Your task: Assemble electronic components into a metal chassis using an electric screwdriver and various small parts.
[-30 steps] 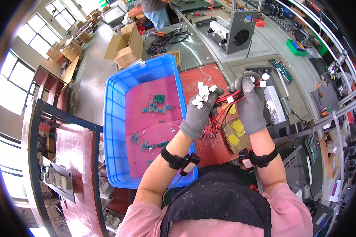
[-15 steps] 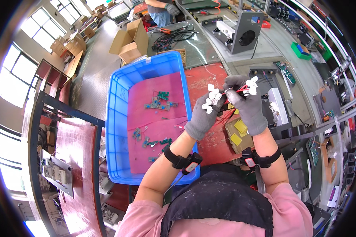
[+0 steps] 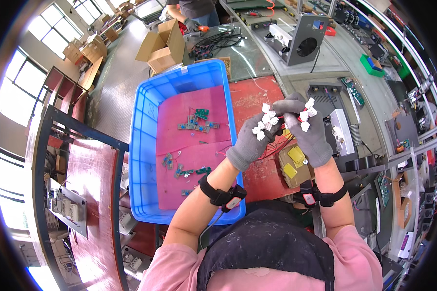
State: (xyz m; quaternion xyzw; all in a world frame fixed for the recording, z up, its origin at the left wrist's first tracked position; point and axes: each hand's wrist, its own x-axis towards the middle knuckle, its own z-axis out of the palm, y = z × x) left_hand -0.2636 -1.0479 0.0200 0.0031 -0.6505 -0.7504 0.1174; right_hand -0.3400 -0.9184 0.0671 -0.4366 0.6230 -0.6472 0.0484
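Both my hands wear grey gloves and meet over the red tabletop (image 3: 257, 182). My left hand (image 3: 250, 140) is closed on a bunch of wires with white plug connectors (image 3: 266, 122) sticking out past the thumb. My right hand (image 3: 311, 138) grips more of these wires, and a smaller cluster of white connectors (image 3: 307, 115) shows over its fingers. Red wires run between the hands and hang down below them. Left of my hands stands a blue plastic bin (image 3: 143, 184) with pink sheets (image 3: 179, 150) inside. Small green circuit boards (image 3: 201, 114) with blue parts lie on the sheets.
A small cardboard box with yellow pieces (image 3: 296, 155) sits below my right hand. Beyond the bin are an open carton (image 3: 165, 48) and black cables (image 3: 216, 41). A grey metal panel with a fan (image 3: 306, 41) stands far right. Another person's gloved hand (image 3: 192, 25) holds something orange.
The connectors in my right hand have spread apart and tipped lower. My hands remain together over the table. The other person's gloved hand has moved left and now holds an orange item.
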